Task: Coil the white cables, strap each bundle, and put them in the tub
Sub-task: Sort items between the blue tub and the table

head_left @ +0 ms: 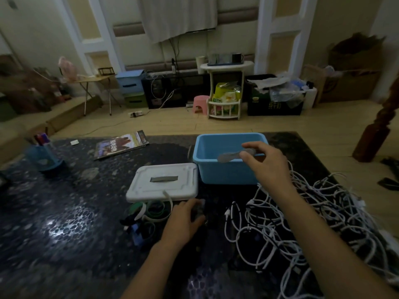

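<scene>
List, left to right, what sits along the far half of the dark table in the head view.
Translucent blue pen holder → small white card → glossy magazine → white rectangular plastic lid → light blue plastic tub, with the right hand pinching a grey strap over it.
</scene>
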Motion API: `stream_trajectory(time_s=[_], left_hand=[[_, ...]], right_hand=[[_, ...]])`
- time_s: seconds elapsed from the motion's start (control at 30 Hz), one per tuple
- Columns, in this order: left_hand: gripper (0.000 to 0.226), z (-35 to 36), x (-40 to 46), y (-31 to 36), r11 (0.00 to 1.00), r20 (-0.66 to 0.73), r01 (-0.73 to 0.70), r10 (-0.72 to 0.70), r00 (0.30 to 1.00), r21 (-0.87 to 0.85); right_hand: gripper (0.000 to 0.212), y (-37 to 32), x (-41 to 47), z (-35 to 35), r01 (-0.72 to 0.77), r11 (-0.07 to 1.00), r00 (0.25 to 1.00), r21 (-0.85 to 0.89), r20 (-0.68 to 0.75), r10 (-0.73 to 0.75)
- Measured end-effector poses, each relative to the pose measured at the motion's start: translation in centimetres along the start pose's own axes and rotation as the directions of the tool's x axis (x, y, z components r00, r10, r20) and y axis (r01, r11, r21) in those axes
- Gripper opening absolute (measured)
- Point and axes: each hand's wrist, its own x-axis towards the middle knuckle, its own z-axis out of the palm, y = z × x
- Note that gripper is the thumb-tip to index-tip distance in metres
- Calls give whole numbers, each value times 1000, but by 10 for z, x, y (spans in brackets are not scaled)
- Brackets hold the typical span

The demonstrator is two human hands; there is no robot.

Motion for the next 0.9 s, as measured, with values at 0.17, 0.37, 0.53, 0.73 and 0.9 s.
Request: stream_trajectory(time_s=[0.17, 0.37, 0.53, 0.73, 0.9], left_hand=[[33, -11, -5, 3, 983, 56, 94, -86, 995, -158], [25, -17, -11, 5, 966, 55, 155, -146, 988, -209], [24, -20, -11, -2, 939, 55, 198, -191, 980, -280], [24, -22, -13, -2, 923, 47, 229, -225, 973, -311], [24, -24, -15, 2, 920, 36, 231, -232, 972, -317]], right_hand=[[21, -1, 3, 7, 23, 1000, 998, -6, -55, -23], [44, -4, 67, 16, -67, 994, 995, -88, -79, 60], [39, 2, 58, 30, 24, 881, 1000, -472, 4, -25], [13, 24, -25, 63, 257, 872, 924, -417, 370, -96], [28, 55, -31, 87, 132, 755, 869, -642, 442, 223]])
